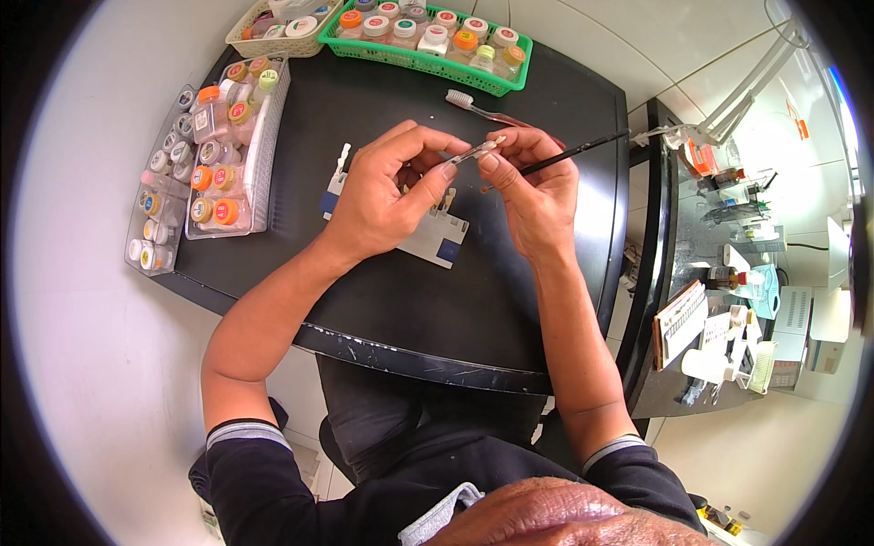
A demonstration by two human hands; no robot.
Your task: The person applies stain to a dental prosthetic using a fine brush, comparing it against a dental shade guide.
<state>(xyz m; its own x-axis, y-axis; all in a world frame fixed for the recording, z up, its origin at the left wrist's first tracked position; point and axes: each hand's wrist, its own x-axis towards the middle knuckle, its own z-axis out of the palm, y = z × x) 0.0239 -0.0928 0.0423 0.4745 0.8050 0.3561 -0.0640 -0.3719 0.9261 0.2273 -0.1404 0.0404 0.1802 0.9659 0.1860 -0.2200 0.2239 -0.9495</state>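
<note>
My left hand (387, 196) is closed, pinching a slim silvery strip (471, 153) between thumb and fingers. At the strip's far end sits a small tooth-coloured tip (492, 143); whether it is one piece with the strip is too small to tell. My right hand (539, 187) is closed too, its thumb and forefinger at that tip. A dark-handled brush (596, 143) lies across its fingers, with its brownish end pointing down to the left. Below the hands, a white holder with blue ends (423, 244) stands on the table, carrying several small tooth-shaped tabs (446, 201), partly hidden by my left hand.
A toothbrush (462, 100) lies beyond my hands on the black table (437, 318). Green (423, 64) and cream (278, 47) baskets and a clear bin (264, 196) of capped jars line the far and left edges. Rightward, a lamp arm (746, 100) rises over a cluttered side counter (642, 400).
</note>
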